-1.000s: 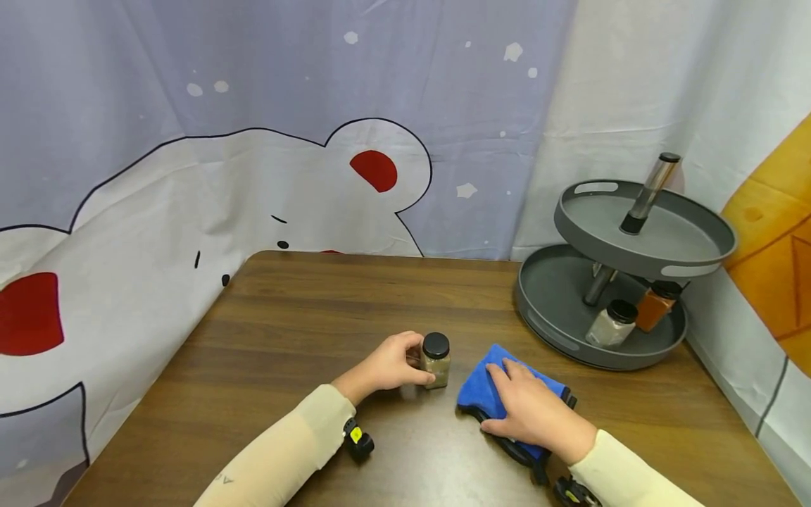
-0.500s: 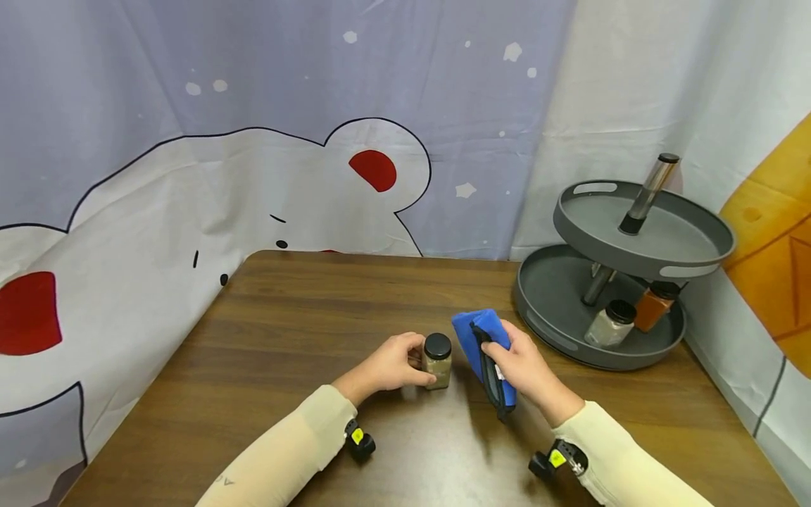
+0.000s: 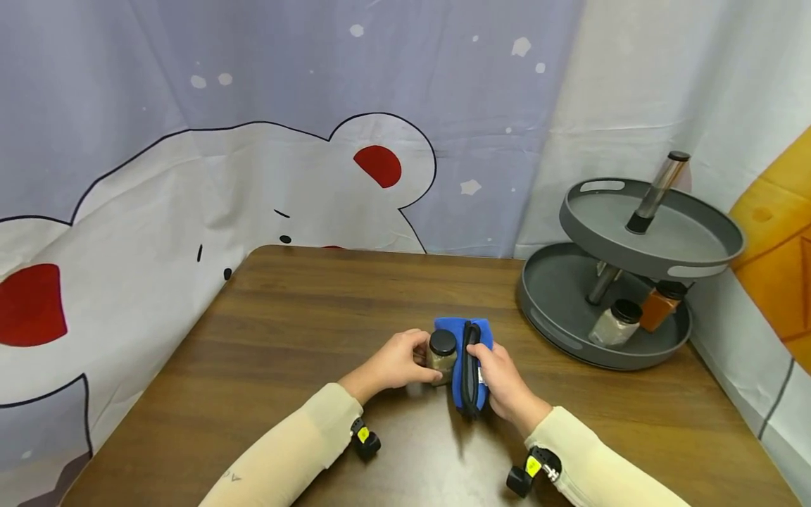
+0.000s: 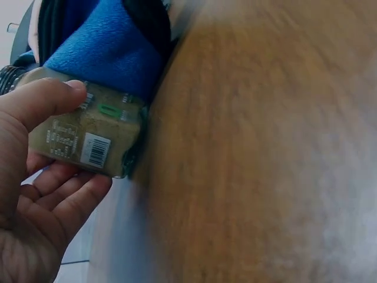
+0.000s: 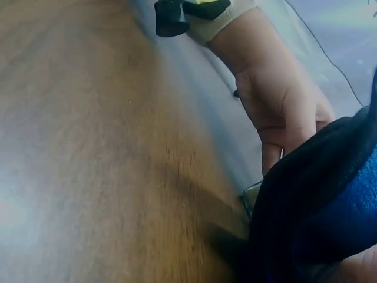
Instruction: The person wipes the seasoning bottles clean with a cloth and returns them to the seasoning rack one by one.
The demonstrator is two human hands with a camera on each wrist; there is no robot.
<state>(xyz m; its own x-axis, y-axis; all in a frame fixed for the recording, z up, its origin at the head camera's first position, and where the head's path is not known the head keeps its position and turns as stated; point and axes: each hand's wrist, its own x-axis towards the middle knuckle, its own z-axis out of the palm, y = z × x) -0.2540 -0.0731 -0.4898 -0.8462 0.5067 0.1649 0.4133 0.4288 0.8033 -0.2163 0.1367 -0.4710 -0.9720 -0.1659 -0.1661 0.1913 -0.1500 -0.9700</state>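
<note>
A square glass spice jar (image 3: 441, 365) with a black lid and greenish-brown powder stands upright on the table. My left hand (image 3: 398, 362) holds it from the left, thumb on the near side and fingers behind; the left wrist view shows its barcode label and the thumb (image 4: 56, 100) across it. My right hand (image 3: 503, 384) grips a folded blue cloth (image 3: 483, 331) with black edging, thumb on the near side. The cloth is against the jar's right side, and in the left wrist view the blue cloth (image 4: 112, 50) lies along the glass. The fingers behind the cloth are hidden.
A grey two-tier round tray stand (image 3: 538, 327) stands at the right rear of the wooden table (image 3: 329, 303). Its lower tier holds a jar of white contents (image 3: 614, 325) and a jar of orange contents (image 3: 660, 307). A printed curtain (image 3: 285, 169) hangs behind.
My right hand has gripped the cloth, lifted it off the table and moved it left against the jar. My left hand has stayed at the jar.
</note>
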